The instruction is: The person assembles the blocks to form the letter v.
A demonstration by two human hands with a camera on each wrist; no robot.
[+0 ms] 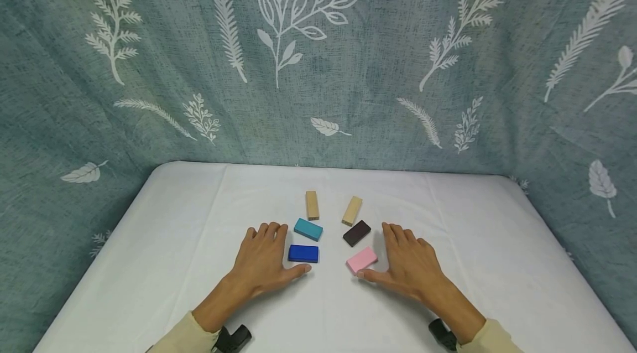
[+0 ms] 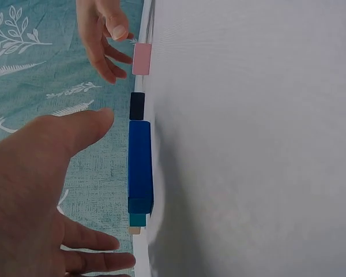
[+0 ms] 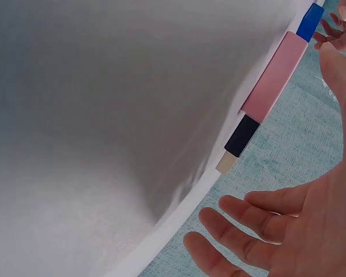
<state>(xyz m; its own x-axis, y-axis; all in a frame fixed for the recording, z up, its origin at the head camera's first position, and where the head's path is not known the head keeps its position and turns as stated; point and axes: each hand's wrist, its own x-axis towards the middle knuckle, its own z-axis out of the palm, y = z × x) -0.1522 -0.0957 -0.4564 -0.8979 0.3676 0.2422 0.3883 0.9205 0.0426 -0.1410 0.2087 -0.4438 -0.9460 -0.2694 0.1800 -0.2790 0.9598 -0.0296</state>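
Observation:
My left hand (image 1: pixel 264 259) is palm down over the white table with its thumb spread wide, beside a blue block (image 1: pixel 303 254). A teal block (image 1: pixel 308 229) lies just beyond the blue one, near the fingertips. On the other side my right hand (image 1: pixel 410 261) is spread in the same way, its thumb tip overlapping the near corner of a pink block (image 1: pixel 362 260) in the head view. Past the pink one lies a dark brown block (image 1: pixel 356 233). In the left wrist view, bare space separates the left thumb (image 2: pixel 92 128) from the fingers. Both hands hold nothing.
Two light wooden blocks, one at left (image 1: pixel 312 205) and one at right (image 1: pixel 351 211), lie farthest back between the hands. A white cloth covers the table (image 1: pixel 199 231). Behind it hangs a green curtain (image 1: pixel 373 65) with white leaf prints.

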